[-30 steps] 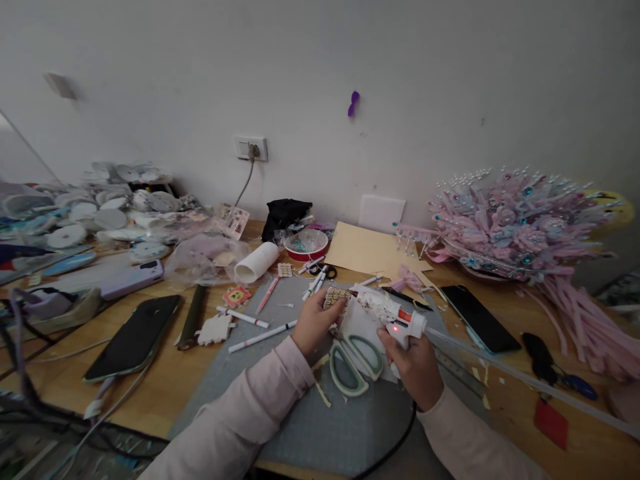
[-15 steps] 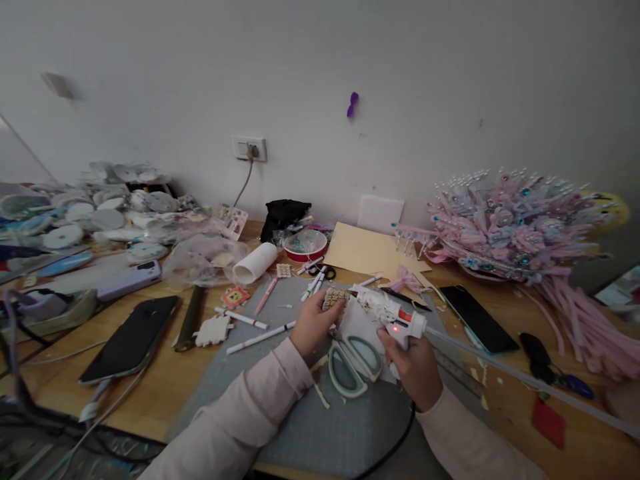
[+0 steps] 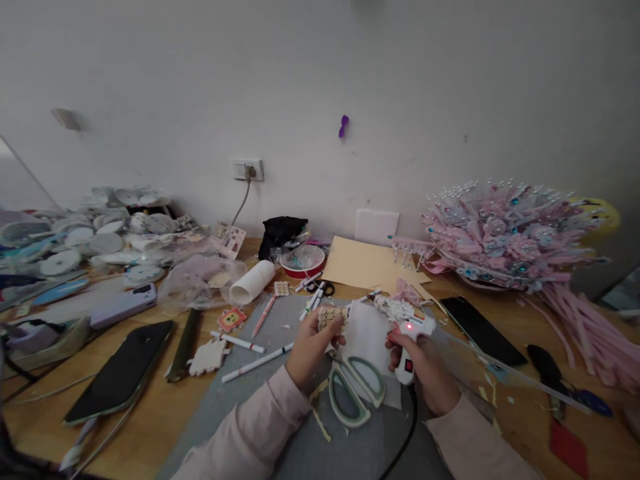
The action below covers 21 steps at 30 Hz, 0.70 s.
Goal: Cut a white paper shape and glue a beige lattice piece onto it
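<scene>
Between the thumb and fingers of my left hand [image 3: 311, 343] is a small cream piece with a dark scale-like pattern [image 3: 332, 319]; its exact kind I cannot make out. My right hand [image 3: 429, 370] is wrapped round the handle of a white glue gun [image 3: 411, 327], whose red light is on. The gun's nozzle points left, a little apart from the patterned piece. Below and between my hands lie scissors [image 3: 355, 390] with pale green and white handles. White paper [image 3: 369, 333] lies under them on the grey cutting mat [image 3: 250, 427].
Several marker pens [image 3: 257, 359] lie left of my hands. Behind stand a white roll [image 3: 253, 281] and a red-rimmed round container [image 3: 302, 260]. Phones lie at the left [image 3: 120, 370] and right [image 3: 483, 330]. A pink beaded decoration [image 3: 505, 233] fills the back right. The gun's black cord [image 3: 411, 433] runs forward.
My right hand has drawn the glue gun to the right, away from the patterned piece, and turned it. My left hand still holds the piece. The whole view has shifted slightly.
</scene>
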Motion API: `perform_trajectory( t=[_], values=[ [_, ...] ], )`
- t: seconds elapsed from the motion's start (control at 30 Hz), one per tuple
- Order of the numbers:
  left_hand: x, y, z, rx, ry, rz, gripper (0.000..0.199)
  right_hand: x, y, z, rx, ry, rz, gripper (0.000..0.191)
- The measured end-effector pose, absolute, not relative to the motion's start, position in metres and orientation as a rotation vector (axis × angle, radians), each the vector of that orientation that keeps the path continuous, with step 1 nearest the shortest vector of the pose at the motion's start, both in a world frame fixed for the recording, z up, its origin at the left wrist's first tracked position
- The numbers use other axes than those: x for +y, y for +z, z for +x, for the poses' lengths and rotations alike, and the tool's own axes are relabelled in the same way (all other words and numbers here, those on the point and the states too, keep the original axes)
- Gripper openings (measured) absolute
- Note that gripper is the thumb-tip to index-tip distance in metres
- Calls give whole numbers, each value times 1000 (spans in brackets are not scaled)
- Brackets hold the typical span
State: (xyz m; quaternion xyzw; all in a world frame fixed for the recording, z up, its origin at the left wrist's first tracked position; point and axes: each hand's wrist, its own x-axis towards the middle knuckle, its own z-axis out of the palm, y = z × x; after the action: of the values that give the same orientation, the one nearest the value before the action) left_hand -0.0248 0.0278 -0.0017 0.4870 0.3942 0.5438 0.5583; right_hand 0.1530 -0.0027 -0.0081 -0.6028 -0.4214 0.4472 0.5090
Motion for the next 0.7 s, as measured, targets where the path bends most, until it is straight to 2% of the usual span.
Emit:
perform_trajectory(
  t=[0.07,0.3,0.47,0.53,0.7],
  values=[
    [25,-1,-23,883,1272,1064,31,5,-12,160,-1138,1077,-1544,30],
    [20,-2,-22,846,1166,1027,33,9,-25,175,-1493,629,-1771,40],
    [13,0,-20,866,1086,1132,35,-3,-11,169,-1688,359,-1928,47],
    [12,-2,-19,861,1059,1162,35,-8,-4,162,-1710,389,-1726,38],
    [12,-11,-18,834,1042,1164,30,-18,2,145,-1515,820,-1268,22]
  ],
)
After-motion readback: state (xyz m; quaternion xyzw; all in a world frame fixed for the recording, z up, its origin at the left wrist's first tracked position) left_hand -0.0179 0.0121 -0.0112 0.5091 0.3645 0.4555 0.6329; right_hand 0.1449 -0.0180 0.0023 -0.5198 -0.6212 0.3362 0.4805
